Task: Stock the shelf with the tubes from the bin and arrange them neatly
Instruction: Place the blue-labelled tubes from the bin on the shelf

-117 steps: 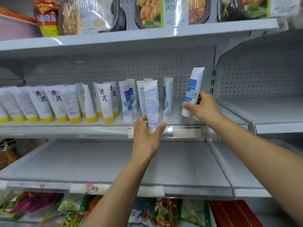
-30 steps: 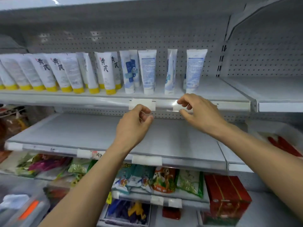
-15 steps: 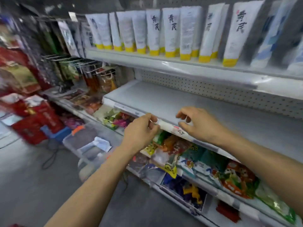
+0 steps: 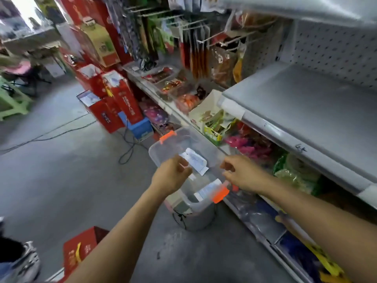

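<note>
A clear plastic bin [image 4: 163, 149] with orange latches stands on a grey stool beside the shelving. White tubes lie inside it: one [image 4: 194, 160] near the far end, another [image 4: 206, 190] near the near end. My left hand [image 4: 172, 175] hovers over the bin's left side, fingers loosely curled and empty. To the right, my right hand [image 4: 242, 173] hangs over the bin's right rim, fingers loosely curled, holding nothing. The grey shelf [image 4: 306, 111] at the right is bare in this view. The stocked row of tubes is out of frame.
Snack packets fill the lower shelves [image 4: 295, 176] under the grey shelf. Red gift boxes [image 4: 114, 99] are stacked on the concrete floor at the left, with a black cable [image 4: 126, 152] trailing past them. Another red box [image 4: 81, 250] sits near my left forearm. Hanging goods [image 4: 183, 37] line the pegboard.
My view has swung down and left from the tube row to the bin. Both hands left the shelf edge and dropped over the bin, empty.
</note>
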Tool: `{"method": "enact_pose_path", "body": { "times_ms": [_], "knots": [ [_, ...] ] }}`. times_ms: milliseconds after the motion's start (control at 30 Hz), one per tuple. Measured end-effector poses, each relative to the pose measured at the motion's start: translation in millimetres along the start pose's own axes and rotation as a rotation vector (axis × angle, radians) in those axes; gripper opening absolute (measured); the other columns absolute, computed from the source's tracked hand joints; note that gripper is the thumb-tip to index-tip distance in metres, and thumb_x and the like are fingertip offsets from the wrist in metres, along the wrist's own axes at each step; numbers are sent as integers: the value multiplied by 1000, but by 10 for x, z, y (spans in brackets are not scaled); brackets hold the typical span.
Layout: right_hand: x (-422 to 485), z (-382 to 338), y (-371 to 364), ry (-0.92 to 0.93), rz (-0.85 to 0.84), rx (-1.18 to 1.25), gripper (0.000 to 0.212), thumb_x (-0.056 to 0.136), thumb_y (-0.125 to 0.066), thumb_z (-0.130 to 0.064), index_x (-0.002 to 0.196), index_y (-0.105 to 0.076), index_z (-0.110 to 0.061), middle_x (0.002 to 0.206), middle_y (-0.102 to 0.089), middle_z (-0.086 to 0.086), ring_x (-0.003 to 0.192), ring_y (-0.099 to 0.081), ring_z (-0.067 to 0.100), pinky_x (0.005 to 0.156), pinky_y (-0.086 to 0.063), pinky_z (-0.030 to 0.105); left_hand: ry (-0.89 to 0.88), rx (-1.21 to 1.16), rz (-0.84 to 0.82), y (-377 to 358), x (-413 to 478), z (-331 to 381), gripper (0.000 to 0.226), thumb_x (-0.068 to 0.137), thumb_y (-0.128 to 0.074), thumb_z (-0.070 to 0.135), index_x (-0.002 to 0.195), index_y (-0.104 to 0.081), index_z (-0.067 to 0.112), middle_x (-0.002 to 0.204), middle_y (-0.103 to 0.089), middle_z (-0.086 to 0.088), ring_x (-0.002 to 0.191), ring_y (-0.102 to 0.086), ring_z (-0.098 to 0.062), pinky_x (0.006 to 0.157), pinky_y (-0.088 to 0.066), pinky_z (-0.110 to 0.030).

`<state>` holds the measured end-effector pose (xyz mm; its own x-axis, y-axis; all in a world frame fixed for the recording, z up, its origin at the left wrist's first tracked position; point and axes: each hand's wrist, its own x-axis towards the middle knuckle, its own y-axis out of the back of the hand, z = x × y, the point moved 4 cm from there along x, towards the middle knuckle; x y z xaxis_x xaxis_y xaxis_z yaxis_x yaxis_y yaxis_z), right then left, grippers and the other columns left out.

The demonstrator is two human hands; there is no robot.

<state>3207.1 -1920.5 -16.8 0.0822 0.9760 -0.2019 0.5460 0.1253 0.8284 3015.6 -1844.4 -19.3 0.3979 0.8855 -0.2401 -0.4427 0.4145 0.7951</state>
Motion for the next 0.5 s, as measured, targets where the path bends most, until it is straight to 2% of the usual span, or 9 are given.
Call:
{"method": "enact_pose_path", "body": {
  "times_ms": [100, 200, 300, 333, 367, 400, 433, 500],
  "knots": [
    [676, 166, -299, -30, -80, 31, 4, 81, -59, -25, 82, -59, -29, 86, -60, -8, 87, -61, 17, 75, -49, 31, 91, -84, -42, -126, 484, -372, 20, 93, -59, 35, 108, -62, 22, 93, -65, 5, 90, -62, -18, 81, -50, -31],
    [1370, 380, -650, -105, -125, 76, 7, 85, -60, -18, 82, -66, -16, 87, -68, -1, 84, -62, 16, 71, -47, 28, 163, -168, -69, -357, 1014, -700, 16, 93, -59, 28, 94, -66, 14, 86, -71, -5, 82, -65, -21, 79, -52, -34],
    [2111, 617, -1105, -164, -180, 102, 15, 85, -60, -15, 91, -71, -7, 96, -71, 8, 93, -65, 25, 83, -52, 37, 200, -179, -78, -647, 1664, -1019, 26, 92, -56, 18, 71, -60, 4, 68, -60, -8, 65, -53, -21, 73, -50, -38],
    [2343, 683, -1268, -187, -197, 100, 16, 85, -59, -15, 92, -70, -5, 99, -70, 11, 96, -65, 29, 85, -52, 39, 217, -177, -87, -767, 1900, -1142, 25, 92, -55, 17, 71, -60, 4, 70, -59, -7, 66, -53, -20, 74, -49, -38],
    [2563, 748, -1431, -207, -217, 97, 17, 85, -59, -15, 91, -68, -2, 100, -69, 14, 98, -63, 33, 85, -52, 40, 240, -165, -98, -893, 2128, -1268, 20, 92, -56, 18, 80, -65, 5, 79, -64, -6, 75, -58, -21, 79, -50, -37],
    [2763, 792, -1592, -219, -240, 80, 16, 85, -58, -14, 89, -66, -1, 98, -67, 16, 97, -62, 35, 83, -51, 38, 263, -145, -97, -1007, 2340, -1390, 18, 93, -57, 20, 96, -69, 8, 97, -69, -7, 90, -63, -23, 87, -49, -35],
    [2952, 848, -1776, -222, -269, 71, 13, 86, -56, -13, 81, -63, -3, 93, -64, 15, 94, -60, 35, 77, -49, 34, 291, -121, -94, -1122, 2536, -1515, 25, 92, -58, 21, 113, -67, 10, 116, -66, -8, 105, -62, -25, 95, -46, -33],
    [3264, 913, -2059, -221, -303, 48, 18, 87, -54, -13, 69, -50, -12, 87, -55, 10, 89, -56, 31, 67, -35, 27, 326, -91, -106, -1344, 2883, -1735, 41, 92, -58, 19, 132, -55, 10, 138, -53, -10, 122, -53, -28, 103, -39, -32]
  ]
}}
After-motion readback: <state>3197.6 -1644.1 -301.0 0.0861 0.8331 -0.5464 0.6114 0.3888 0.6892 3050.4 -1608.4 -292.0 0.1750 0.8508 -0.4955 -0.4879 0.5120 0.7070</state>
